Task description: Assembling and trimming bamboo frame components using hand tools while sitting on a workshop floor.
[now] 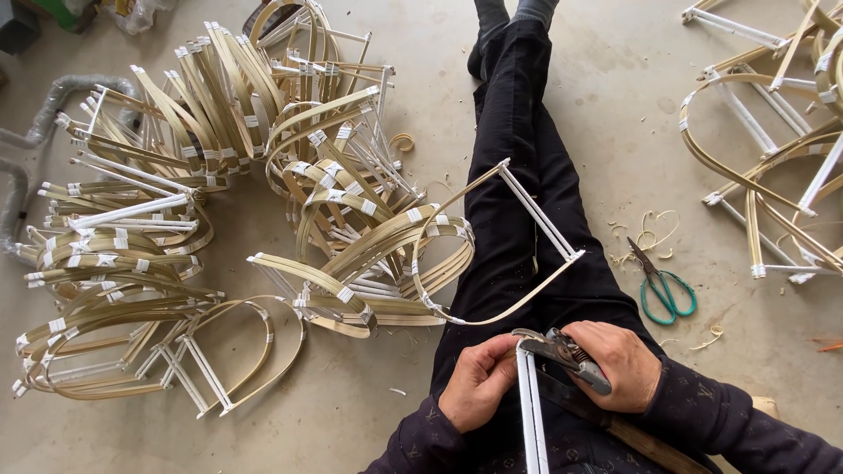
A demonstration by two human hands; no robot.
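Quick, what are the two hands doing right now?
Left hand: closed, pinching the bent bamboo strip against the white sticks.
Right hand: closed around a metal tool.
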